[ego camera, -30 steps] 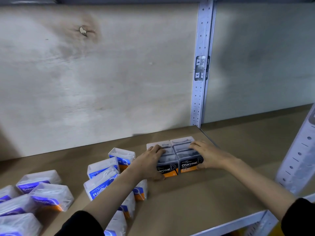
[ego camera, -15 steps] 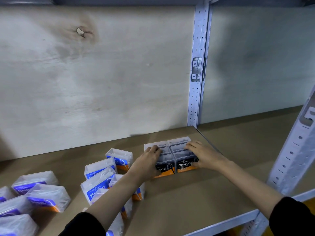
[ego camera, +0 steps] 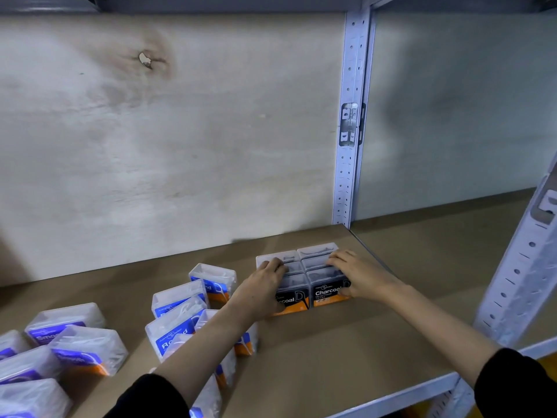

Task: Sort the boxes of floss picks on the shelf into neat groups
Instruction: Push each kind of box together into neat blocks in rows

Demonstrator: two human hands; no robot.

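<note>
Charcoal boxes [ego camera: 304, 276] in block at shelf [ego camera: 316, 351] right end; other boxes [ego camera: 180, 309] scattered left, nearer front

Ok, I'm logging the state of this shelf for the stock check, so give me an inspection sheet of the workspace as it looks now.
Surface: brown shelf board, bare in front of the charcoal block.
Job's things: charcoal boxes packed in a tight two-column block at the right; blue-label boxes loosely clustered and tilted in the middle; purple-label boxes scattered at the left.
Clutter: nothing seen.
Grippers: left hand presses the block's left side, right hand its right side, fingers on top of the lids.
Cables: nothing seen.
Surroundings: plywood back panel with a knot, perforated metal upright, a second upright at the right front.
</note>
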